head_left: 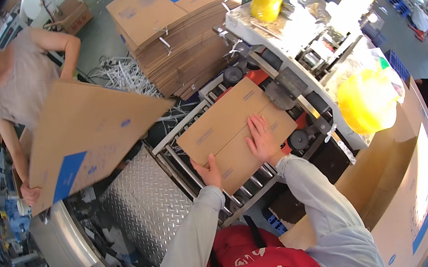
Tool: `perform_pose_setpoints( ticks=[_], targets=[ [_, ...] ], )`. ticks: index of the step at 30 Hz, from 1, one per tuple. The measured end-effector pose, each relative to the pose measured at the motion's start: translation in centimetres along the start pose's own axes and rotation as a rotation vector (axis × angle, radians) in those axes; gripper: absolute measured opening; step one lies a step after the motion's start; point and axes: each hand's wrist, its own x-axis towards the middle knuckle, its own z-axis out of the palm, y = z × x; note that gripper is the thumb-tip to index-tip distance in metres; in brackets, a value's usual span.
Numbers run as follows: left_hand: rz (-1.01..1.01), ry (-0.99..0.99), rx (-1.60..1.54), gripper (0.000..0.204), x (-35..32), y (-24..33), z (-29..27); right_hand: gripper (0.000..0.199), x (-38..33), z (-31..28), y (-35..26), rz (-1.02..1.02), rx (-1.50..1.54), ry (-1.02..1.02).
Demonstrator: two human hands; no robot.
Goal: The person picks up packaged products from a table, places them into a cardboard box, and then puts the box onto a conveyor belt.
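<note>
A brown cardboard box (pixel 224 126) with its top flaps folded together lies on a roller conveyor (pixel 175 162). My left hand (pixel 209 172) rests at its near left corner, thumb and fingers apart. My right hand (pixel 261 139) lies on the top beside the centre seam, fingers stretched out. The box's far right end touches the carton sealing machine (pixel 288 84), close to its dark wheels. A roll of yellow tape (pixel 266 3) stands on the machine's top, and more bright yellow tape shows nearer me.
On the left a person (pixel 26 74) holds a large flattened carton (pixel 92 131) with blue print. Behind the conveyor stands a tall stack of flat cardboard (pixel 181 37), with white strapping (pixel 127 74) heaped beside it. A diamond-plate metal sheet (pixel 149 201) adjoins the rollers; an open carton (pixel 403 181) stands right.
</note>
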Motion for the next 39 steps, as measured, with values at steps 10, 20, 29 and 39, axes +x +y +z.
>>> perform_pose_setpoints(
  ticks=[10,20,29,39],
  targets=[
    [-0.231,-0.807,0.226,0.07,-6.8,4.2,-10.1,0.033,-8.1,-6.8,-16.5,0.337,0.403,0.299],
    [-0.219,-0.806,0.491,0.055,-11.1,-5.7,-35.7,0.051,-31.5,-32.1,-22.1,0.746,-1.077,0.317],
    [-0.374,-0.704,-0.052,0.061,-15.7,1.0,-42.2,0.018,-18.8,-43.2,-58.3,-0.467,-0.996,0.63],
    [0.141,0.129,-0.783,0.087,-20.6,19.3,-52.0,0.066,-14.1,-30.0,-46.6,-0.195,0.586,0.97]
  ],
)
